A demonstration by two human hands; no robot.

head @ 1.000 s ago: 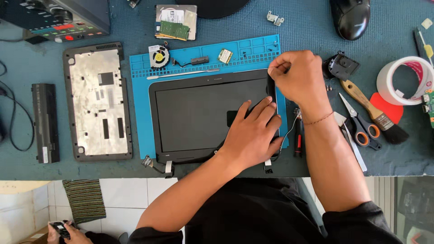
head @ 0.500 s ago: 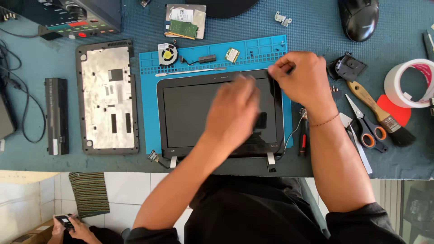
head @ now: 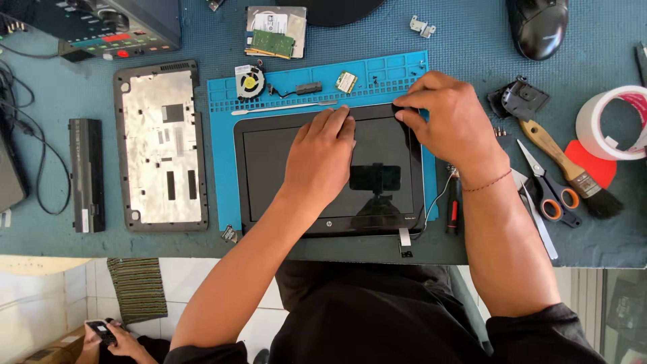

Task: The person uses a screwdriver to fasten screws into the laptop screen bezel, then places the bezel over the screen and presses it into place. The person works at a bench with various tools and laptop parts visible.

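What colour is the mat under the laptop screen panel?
Bright blue mat, with moulded compartments along its top edge; seen clearly in the head view.

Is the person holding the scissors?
No, the scissors lie untouched on the table while both hands rest on the laptop screen.

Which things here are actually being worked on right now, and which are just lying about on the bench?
In hand:
- laptop screen panel, lying on the blue mat
- left hand, flat on the panel with fingers at its top edge
- right hand, gripping the top right corner

Lying about:
- grey bottom cover
- battery
- cooling fan
- scissors
- brush
- tape roll
- mouse
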